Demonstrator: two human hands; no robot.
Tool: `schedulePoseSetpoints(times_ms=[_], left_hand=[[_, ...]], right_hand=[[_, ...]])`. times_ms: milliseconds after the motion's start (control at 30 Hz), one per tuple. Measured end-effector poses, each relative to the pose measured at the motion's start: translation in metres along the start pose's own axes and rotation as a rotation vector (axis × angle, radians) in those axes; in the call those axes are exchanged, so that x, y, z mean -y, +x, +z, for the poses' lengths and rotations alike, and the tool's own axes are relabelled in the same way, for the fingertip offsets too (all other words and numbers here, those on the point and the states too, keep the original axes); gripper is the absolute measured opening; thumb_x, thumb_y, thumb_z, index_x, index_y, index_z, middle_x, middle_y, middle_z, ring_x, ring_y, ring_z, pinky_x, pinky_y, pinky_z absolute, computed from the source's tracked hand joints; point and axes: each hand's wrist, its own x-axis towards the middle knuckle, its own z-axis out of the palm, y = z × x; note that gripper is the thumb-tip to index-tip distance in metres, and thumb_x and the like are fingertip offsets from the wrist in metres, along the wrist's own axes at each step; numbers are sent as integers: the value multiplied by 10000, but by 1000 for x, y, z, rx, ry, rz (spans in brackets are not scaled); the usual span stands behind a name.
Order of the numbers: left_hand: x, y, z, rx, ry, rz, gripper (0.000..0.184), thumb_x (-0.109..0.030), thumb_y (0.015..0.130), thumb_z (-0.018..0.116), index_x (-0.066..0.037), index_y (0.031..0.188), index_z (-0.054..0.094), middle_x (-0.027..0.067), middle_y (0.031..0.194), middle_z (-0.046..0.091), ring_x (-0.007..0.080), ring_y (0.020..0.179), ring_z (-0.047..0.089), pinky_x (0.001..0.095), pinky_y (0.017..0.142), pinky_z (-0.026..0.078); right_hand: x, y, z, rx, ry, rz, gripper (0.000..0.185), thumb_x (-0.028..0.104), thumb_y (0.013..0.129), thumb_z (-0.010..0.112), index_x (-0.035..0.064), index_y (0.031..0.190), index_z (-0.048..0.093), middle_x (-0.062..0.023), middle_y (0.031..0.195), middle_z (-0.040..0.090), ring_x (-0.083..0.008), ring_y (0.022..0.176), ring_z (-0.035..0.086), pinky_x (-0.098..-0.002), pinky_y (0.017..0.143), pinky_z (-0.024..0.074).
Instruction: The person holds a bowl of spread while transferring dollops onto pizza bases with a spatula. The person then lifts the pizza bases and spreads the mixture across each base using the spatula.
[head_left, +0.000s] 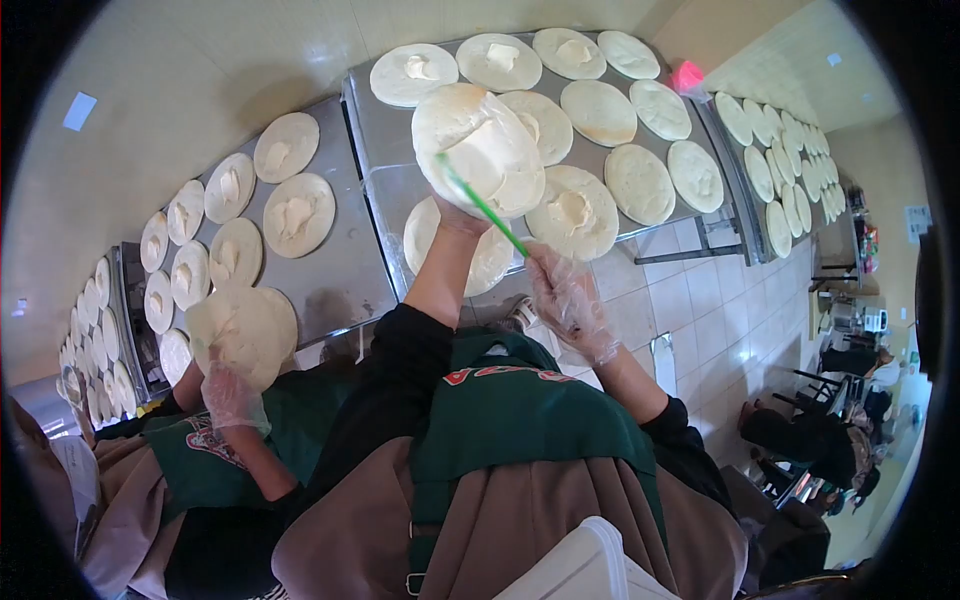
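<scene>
Above the metal table (375, 235), the left hand (462, 216) props up the flatbread (440, 120) from beneath, its finger spread impossible to tell, while the gloved right hand (565, 300), nearer the green stick (487, 208), pinches its lower end, the length slanting up-left across the bread.

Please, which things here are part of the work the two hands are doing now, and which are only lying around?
In the work:
- held flat round, in the left hand
- green tool, in the right hand
- likely the rounds on the table

Apparently just lying about:
- pink item at the table corner
- white container, purpose unclear
</scene>
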Motion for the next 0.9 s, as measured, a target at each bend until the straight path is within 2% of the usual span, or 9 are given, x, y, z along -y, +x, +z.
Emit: schedulePoseSetpoints(times_ms=[133,200,300,400,467,633,733,833,900], left_hand=[[2,-2,-6,54,-271,-11,611,-477,901,315,-70,1355,354,134,1329,452,322,1178,484,469,979,416],[0,-4,4,53,-167,12,606,-463,902,317,-63,1355,353,138,1329,452,325,1175,487,468,978,418],[-4,-5,7,46,5,1,614,-463,903,337,-94,1391,299,137,1373,400,321,1216,446,483,1002,389],[-2,2,10,-90,4,4,632,-489,900,317,-88,1388,306,136,1364,411,326,1208,453,488,996,392],[-3,4,12,76,-236,-154,628,-491,905,316,-86,1385,313,134,1361,416,327,1208,453,493,988,397],[-1,2,-6,35,-91,-167,686,-572,886,311,-101,1384,317,125,1355,424,321,1201,457,498,995,384],[3,1,-12,77,-104,-120,724,-624,870,316,-107,1376,334,124,1336,446,320,1181,475,496,994,383],[1,3,-5,28,-25,-44,667,-561,887,340,-94,1363,353,132,1323,459,315,1164,493,483,977,408],[-1,2,2,-26,0,-2,634,-523,899,352,-85,1357,358,136,1322,459,310,1159,498,477,967,423]], right_hand=[[7,2,-7,-34,79,-32,164,103,896,477,45,1031,551,-234,771,591,-405,712,587,-461,599,446],[1,11,-17,-121,-42,94,172,102,894,510,31,1041,565,-161,642,564,-264,552,565,-360,520,423],[-17,28,-23,-243,-51,161,178,101,896,508,38,1054,557,-141,581,523,-222,479,504,-343,472,392],[-20,26,-13,-222,-126,151,182,94,892,508,45,1062,552,-177,615,548,-288,529,559,-373,499,416],[-21,20,-1,-193,-128,64,175,80,880,517,36,1044,561,-226,724,591,-360,686,614,-404,591,465],[-6,7,0,5,-70,78,191,72,872,520,24,1051,567,-231,821,609,-382,761,610,-409,646,479],[-4,5,-2,20,14,-116,203,126,890,492,49,1069,550,-221,773,606,-386,718,599,-456,617,474],[-8,19,-17,-52,-44,-24,190,92,881,517,31,1053,566,-215,802,611,-358,728,621,-399,630,482],[-13,33,-29,-210,-144,247,190,99,886,515,33,1059,559,-219,797,609,-353,717,623,-399,616,480]])
